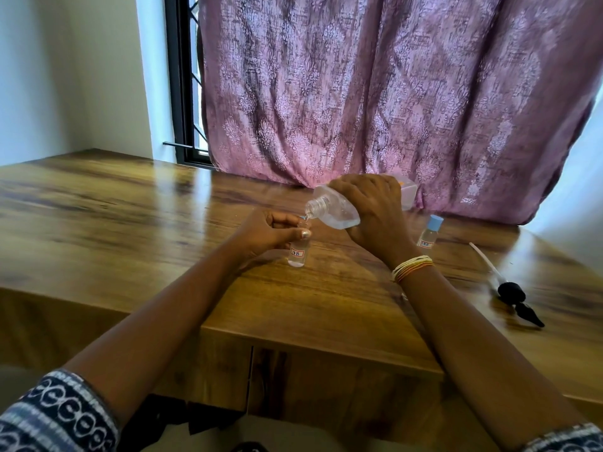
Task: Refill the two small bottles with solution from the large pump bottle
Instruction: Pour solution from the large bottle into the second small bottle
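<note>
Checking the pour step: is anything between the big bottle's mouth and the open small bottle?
Nothing visible blocks it. The large bottle, tilted in the right hand, has its pump removed, with its mouth just above the small bottle the left hand holds; left fingers sit close beside the opening.

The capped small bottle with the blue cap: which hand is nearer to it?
Right. The right hand tilts the large bottle just left of the capped bottle; the left hand is farther left.
</note>
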A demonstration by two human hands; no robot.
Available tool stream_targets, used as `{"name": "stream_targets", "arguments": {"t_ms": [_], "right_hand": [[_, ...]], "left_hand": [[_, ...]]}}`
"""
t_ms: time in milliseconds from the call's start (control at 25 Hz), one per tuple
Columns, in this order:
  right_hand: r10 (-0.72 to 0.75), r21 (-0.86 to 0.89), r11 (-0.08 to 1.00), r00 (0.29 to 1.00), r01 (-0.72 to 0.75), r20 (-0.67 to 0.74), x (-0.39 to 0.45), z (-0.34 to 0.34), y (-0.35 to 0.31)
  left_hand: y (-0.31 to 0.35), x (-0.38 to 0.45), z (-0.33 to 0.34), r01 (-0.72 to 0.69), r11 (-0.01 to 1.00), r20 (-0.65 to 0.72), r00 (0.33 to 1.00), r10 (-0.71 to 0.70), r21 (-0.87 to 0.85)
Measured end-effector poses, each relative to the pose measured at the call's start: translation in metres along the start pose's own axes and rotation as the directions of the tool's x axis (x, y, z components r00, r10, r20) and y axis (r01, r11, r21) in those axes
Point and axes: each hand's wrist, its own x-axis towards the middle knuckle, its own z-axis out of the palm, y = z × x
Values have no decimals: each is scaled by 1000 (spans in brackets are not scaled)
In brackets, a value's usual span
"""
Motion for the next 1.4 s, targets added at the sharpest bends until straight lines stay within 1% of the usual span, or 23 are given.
{"name": "stream_targets", "arguments": {"t_ms": [280,360,480,600,720,760,840,880,960,1040,1120,1200,1240,1320,1400], "right_hand": [[-1,42,999,1000,0,31,-1,1,-3],[6,132,991,1000,-5,-2,-2,1,-6],[106,364,927,994,-94,-14,-5,-1,-13],[242,539,814,970,-219,29,-3,-3,-16],[377,666,680,925,-307,42,2,-6,-10],[433,695,628,899,-352,64,5,-7,-6],[538,742,487,827,-461,161,11,-9,3],[565,767,401,794,-501,223,14,-8,8],[572,798,244,746,-551,340,18,-7,20],[551,801,135,716,-583,428,20,-5,28],[546,798,68,692,-599,473,18,-2,33],[549,789,40,673,-613,495,17,-1,34],[550,787,44,673,-615,495,16,-2,33],[546,780,89,685,-620,482,11,-2,28],[519,737,162,692,-656,502,-3,2,24]], "left_hand": [[-1,1,-1,-2,1000,-8,1000,2,22],[-2,1,0,-1,1000,-18,1000,1,11],[-1,1,1,18,1000,-36,999,-17,21],[0,1,2,12,1000,-31,999,-11,19],[-1,1,3,10,1000,-22,1000,-10,-8],[-1,1,3,15,1000,-25,1000,-15,-11],[-2,2,2,18,1000,-25,1000,-18,-6],[-2,2,1,20,1000,-22,1000,-20,0],[-2,2,2,18,1000,-11,1000,-18,-11],[-3,1,2,8,1000,-15,1000,-8,-15],[-3,2,1,4,1000,-16,1000,-4,-6],[-3,2,0,5,1000,-6,1000,-5,3],[-4,2,0,5,1000,-2,1000,-5,4],[-4,2,0,7,1000,-3,1000,-7,-2],[-6,3,0,16,1000,2,1000,-16,-3]]}}
